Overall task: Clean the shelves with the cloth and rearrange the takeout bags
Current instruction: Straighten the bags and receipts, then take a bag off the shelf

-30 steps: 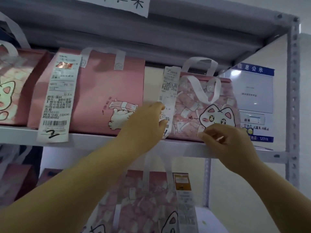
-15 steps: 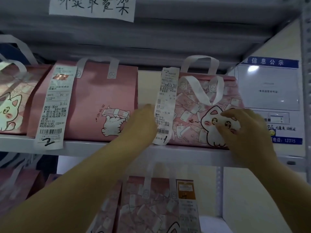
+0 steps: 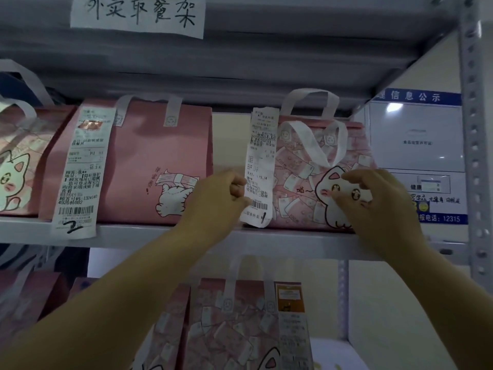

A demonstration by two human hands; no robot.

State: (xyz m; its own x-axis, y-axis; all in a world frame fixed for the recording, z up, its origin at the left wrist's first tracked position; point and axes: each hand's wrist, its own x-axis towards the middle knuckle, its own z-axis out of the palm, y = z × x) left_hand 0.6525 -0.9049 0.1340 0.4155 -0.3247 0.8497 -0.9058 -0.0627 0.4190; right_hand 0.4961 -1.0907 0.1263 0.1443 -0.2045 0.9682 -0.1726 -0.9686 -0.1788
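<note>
Hands on the rightmost takeout bag [image 3: 301, 182], middle shelf [image 3: 133, 235]
Left hand [image 3: 218, 201]: fingers curled at the left edge of the receipt [image 3: 261, 166], can't tell if they're pinching paper or bag. Right hand [image 3: 378, 206]: bent fingertips resting on the printed cat face [image 3: 328, 188]. Three bags up here, leftmost bag [image 3: 16, 161] cut off; two receipts. Another bag below [image 3: 229, 329], bottom cropped.

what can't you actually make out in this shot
Head view only.
Cloth: nowhere in frame.
Left hand: knuckles hide whether it grips the cat bag or only the receipt.
Right hand: curled fingers hide its grip on the bag.
Receipt print: too blurred.
Leftmost bag: cut by left edge.
Lower bag: cut by bottom edge.
</note>
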